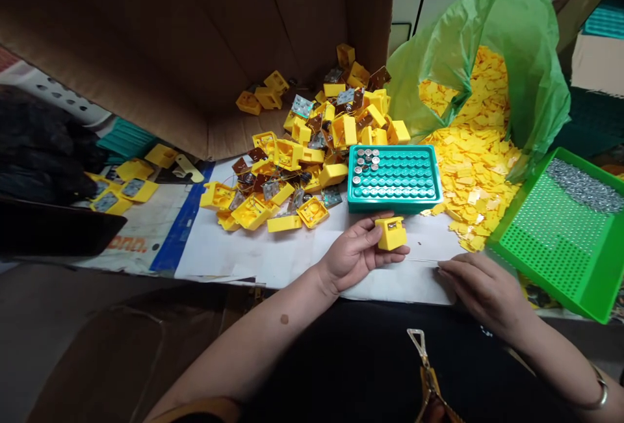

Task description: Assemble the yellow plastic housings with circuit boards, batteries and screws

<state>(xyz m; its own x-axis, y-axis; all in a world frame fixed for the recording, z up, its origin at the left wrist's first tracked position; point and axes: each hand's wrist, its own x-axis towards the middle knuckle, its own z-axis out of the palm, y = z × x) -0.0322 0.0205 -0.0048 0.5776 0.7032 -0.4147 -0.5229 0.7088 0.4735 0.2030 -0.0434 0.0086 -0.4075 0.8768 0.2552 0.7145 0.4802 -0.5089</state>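
My left hand (351,249) holds a small yellow plastic case (391,236) between thumb and fingers, a slot with something metallic showing in its top. To the right, my right hand (480,283) hovers over the white work surface with thumb and fingertips pinched together. A thin pale line runs leftward from those fingertips; whether it is a held tool I cannot make out. Just beyond the left hand sits a teal tray (424,204) with rows of round pockets. Several silver button cells (368,153) lie in its left pockets.
Yellow cases with wires and circuit boards (292,153) are heaped before a cardboard box (273,26). Flat yellow pieces (472,169) spill from a green plastic bag (531,26). A green perforated basket (550,247) at right holds many small metal parts (585,186). A dark object (58,225) juts in at left.
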